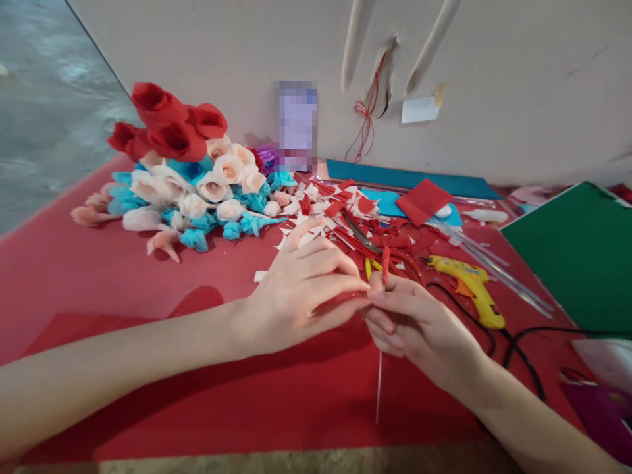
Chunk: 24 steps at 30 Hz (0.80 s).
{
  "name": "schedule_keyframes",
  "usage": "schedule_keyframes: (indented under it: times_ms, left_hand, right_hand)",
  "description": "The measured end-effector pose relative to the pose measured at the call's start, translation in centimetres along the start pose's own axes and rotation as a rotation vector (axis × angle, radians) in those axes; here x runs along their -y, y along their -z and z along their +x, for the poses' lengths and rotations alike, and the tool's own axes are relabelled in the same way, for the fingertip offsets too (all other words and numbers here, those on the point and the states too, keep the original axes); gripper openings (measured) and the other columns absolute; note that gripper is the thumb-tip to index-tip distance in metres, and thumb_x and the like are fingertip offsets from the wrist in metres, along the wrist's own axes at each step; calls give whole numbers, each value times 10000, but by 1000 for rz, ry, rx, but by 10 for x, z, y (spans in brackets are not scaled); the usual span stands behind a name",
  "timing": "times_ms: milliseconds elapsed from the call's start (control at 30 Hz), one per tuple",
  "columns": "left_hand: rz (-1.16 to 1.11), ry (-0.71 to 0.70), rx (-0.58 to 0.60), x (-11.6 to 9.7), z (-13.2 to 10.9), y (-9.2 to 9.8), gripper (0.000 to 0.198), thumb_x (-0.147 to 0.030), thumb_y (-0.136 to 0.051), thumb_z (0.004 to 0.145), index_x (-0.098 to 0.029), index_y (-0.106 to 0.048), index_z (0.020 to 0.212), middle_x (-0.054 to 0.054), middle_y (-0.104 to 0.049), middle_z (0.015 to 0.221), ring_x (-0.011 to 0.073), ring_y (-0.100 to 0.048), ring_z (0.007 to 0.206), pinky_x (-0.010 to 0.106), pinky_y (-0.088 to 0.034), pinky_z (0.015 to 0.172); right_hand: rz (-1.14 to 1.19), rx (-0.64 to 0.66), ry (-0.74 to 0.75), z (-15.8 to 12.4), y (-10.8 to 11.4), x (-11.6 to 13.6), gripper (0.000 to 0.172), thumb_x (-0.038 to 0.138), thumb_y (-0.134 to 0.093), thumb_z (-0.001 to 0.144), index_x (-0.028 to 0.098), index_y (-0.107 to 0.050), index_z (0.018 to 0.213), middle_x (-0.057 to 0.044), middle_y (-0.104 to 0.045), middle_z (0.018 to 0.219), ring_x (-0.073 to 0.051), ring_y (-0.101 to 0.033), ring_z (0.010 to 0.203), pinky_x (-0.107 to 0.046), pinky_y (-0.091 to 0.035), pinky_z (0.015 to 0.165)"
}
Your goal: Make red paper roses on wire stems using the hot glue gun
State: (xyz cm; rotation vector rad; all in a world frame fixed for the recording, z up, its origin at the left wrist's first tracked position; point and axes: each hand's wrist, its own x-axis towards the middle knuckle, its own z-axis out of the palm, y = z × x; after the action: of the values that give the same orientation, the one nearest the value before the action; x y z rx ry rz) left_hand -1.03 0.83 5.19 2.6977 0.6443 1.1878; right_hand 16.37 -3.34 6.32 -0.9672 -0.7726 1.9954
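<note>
My right hand (415, 313) pinches a thin white wire stem (379, 388), held nearly upright. Red paper wraps the stem's top end, just above the fingers, and its bare lower part hangs below the hand. From the left, my left hand (309, 283) reaches in with fingertips pressed together against the right fingertips; whatever they grip there is hidden. Behind the hands lie dark scissors (361, 234) among red and white paper scraps (345, 204). A yellow hot glue gun (469, 286) rests on the table right of my right hand.
Paper flowers in red, white, peach and blue (197, 181) are heaped at the back left. A pixelated upright panel (297, 125) leans by the wall. Clear glue sticks (498, 270), a red paper square (424, 201), a green board (577, 257) and a black cord (526, 332) lie right.
</note>
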Motion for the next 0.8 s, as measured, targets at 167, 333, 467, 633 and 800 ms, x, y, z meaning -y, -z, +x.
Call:
schedule_keyframes:
  times_ms: [167,333,467,633,800]
  left_hand:
    - [7,-22,0,4,-3,-1,81,-164,-575,789,-204,-615,847,2,-639,774,123,-558,744,449,-309,992]
    - [-64,16,24,3,-1,0,81,-143,-558,797,-191,-607,841,1,-645,793,113,-570,758,448,-282,1011]
    - [-109,17,7,3,-1,0,73,-161,-587,785,-190,-609,848,4,-645,793,117,-567,754,449,-276,1007]
    - [-157,47,19,3,0,-2,80,-135,-565,803,-178,-625,835,14,-634,788,114,-564,751,427,-291,985]
    - [-197,112,71,0,2,0,115,-124,-514,827,-177,-616,818,18,-636,805,114,-565,755,404,-330,943]
  right_hand:
    - [-1,7,-8,0,1,-2,156,167,-565,767,154,-471,643,49,-460,485,-38,-363,371,-154,-285,367]
    - [-1,9,-20,-1,0,-2,161,170,-556,775,154,-475,637,48,-459,480,-37,-360,369,-152,-286,365]
    - [5,9,-21,-2,0,-1,149,166,-552,773,152,-486,640,48,-452,471,-37,-355,367,-151,-286,364]
    - [-9,6,-30,0,0,-2,171,165,-565,768,147,-474,625,45,-460,476,-36,-359,370,-154,-285,366]
    - [-7,-10,-48,0,-1,0,173,174,-581,756,155,-461,633,50,-456,467,-38,-352,366,-155,-275,361]
